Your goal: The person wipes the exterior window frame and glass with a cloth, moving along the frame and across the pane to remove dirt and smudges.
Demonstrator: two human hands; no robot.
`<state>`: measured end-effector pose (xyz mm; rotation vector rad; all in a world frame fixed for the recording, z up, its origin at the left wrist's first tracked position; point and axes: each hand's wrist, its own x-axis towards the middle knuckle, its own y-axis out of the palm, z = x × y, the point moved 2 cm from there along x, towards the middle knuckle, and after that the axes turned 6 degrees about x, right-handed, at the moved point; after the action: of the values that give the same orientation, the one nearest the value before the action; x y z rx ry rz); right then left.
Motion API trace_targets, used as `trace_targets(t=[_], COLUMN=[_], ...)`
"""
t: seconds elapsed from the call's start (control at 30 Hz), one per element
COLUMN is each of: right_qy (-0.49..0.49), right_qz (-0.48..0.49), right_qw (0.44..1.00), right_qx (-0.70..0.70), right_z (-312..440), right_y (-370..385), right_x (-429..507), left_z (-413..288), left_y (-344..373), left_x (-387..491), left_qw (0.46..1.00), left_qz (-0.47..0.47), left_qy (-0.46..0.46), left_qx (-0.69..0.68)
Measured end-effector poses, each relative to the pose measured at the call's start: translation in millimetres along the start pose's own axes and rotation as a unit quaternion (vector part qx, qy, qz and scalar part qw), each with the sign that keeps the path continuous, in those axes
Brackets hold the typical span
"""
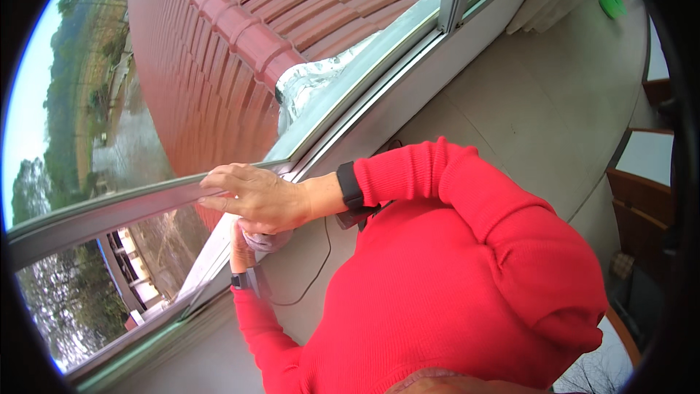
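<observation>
My right hand [262, 197] reaches across to the metal frame of a window sash [164, 192], its fingers a little apart and lying against the frame near the corner. Beneath it is my left hand [240, 249], partly hidden, with a crumpled greyish-pink cloth [268, 242] in its grasp, close to the white window sill [210, 249]. How the fingers hold the cloth is covered by my right hand. Dark bands circle both wrists over or beside red knitted sleeves.
Metal window tracks [377, 85] run diagonally past the hands. Outside lies a red tiled roof [219, 65] with silvery flashing [311, 85]. A thin cable [328, 262] hangs below the hands. Indoors are a tiled floor [508, 98], a green bowl-like object [611, 3] and wooden furniture [640, 197] at the right.
</observation>
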<state>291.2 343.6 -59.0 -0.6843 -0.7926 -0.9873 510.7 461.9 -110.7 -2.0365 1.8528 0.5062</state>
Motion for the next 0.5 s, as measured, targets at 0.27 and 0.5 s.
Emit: trace_targets(t=[0.27, 0.5], right_qy=[0.147, 0.255], right_qz=[0.072, -0.349], right_qw=[0.975, 0.896], right_qx=[0.151, -0.102], right_z=[6.8, -48.4], right_y=[-25.0, -153.1], right_x=[-69.9, -126.9], left_z=[-17.3, -64.5], left_y=[95.2, 43.8], left_x=[-19.3, -3.4], left_qw=[0.984, 0.832], left_qz=[-0.009, -0.322], left_qy=[0.152, 0.427], left_qx=[-0.097, 0.146])
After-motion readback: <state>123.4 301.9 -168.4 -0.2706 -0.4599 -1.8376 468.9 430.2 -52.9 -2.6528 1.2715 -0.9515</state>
